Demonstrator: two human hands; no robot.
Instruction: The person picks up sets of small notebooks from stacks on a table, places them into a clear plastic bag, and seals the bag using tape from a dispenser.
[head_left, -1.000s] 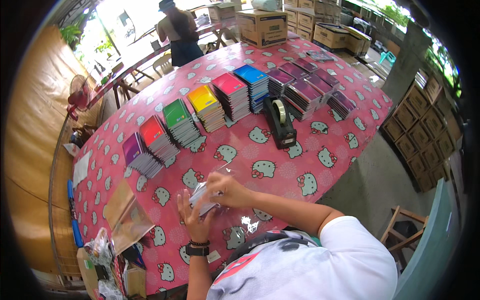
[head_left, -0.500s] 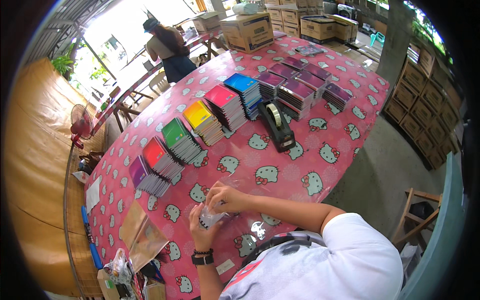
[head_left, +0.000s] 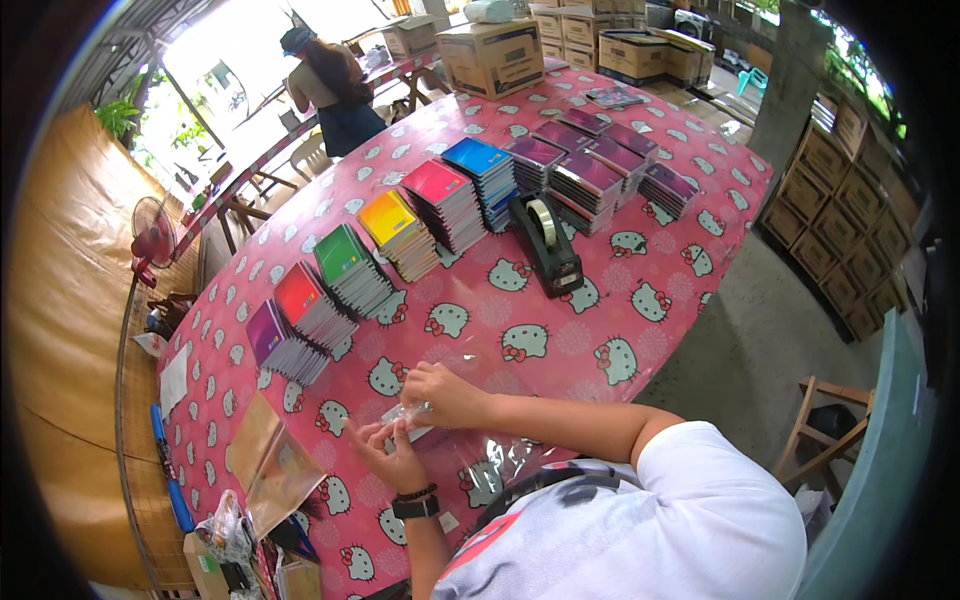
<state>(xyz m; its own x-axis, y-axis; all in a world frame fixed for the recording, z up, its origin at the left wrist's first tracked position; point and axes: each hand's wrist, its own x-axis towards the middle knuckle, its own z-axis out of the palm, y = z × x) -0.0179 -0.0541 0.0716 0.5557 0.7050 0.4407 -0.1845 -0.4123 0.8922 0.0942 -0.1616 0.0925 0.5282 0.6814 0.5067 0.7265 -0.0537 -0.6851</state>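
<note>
In front of my body, both hands grip a small clear plastic packet (head_left: 408,413); what it holds, if anything, is too small to make out. My left hand (head_left: 388,452) pinches its near side with thumb and fingers, a dark watch and bracelet on the wrist. Reaching in from the right, my right hand (head_left: 446,396) has curled fingers closed on the packet's upper part. Clear plastic film (head_left: 490,452) lies shiny on the table beneath my right forearm. Beyond my hands is a row of notebook stacks, among them purple (head_left: 272,335), red (head_left: 303,292), green (head_left: 342,256) and yellow (head_left: 393,221).
A black tape dispenser (head_left: 548,250) stands right of the blue notebooks (head_left: 480,160), near several dark purple stacks (head_left: 585,175). Brown plastic sleeves (head_left: 275,470) lie at left. A carton (head_left: 490,60) sits on the table's far end. Another person (head_left: 335,90) stands beyond.
My left hand has turned and moved slightly down and left, now pinching the packet with its fingertips. My right hand stays closed on it. The whole view has shifted a little.
</note>
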